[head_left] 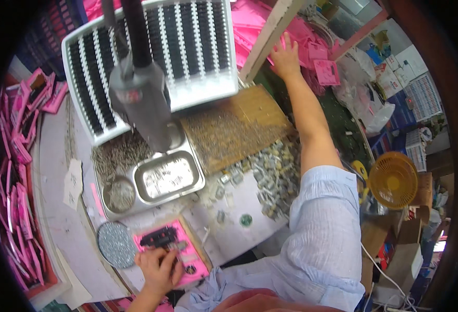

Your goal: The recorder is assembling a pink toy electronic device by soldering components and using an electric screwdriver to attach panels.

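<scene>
Closest in, the left hand, fingers curled and bunched though I can't tell if they pinch anything, rests on a bright-pink rectangular plastic casing, its long axis running 11 to 5 o'clock, fitted face upward. Just past those fingertips, at 12 o'clock, sits a black oblong plastic part, lying roughly 9 to 3. And way out at 1 o'clock, the right hand, much the nearer one, spreads its fingers beside a bright-pink plastic heap at its 3 o'clock, contact unclear!

Pink casing, black-and-white striped tray
</scene>
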Action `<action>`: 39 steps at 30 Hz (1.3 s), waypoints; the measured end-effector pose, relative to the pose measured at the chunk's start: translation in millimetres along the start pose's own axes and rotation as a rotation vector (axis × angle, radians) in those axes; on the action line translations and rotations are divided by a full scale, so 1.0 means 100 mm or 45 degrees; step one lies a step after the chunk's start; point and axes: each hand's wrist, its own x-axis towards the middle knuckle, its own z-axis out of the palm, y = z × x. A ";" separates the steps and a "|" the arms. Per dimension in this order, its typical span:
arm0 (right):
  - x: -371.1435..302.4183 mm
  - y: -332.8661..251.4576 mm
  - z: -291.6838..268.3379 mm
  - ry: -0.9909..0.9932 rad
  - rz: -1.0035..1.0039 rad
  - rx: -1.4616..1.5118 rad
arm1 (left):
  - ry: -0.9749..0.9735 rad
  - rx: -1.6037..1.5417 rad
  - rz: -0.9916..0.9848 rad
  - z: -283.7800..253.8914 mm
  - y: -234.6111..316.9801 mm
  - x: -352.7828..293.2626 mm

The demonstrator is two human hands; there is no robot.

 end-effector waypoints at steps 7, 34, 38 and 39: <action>0.72 -0.31 0.38 -0.107 -0.244 -0.048 | -0.023 0.075 0.050 0.09 -0.02 -0.06; -1.03 0.47 -0.01 -0.650 0.271 0.760 | 0.064 -0.016 0.123 -0.11 0.07 0.08; -1.21 1.27 0.72 -0.020 0.518 1.162 | -0.120 -0.158 0.269 -0.09 -0.13 0.32; -1.08 1.18 0.55 0.067 0.458 1.301 | -0.134 -0.126 0.317 -0.15 -0.16 0.32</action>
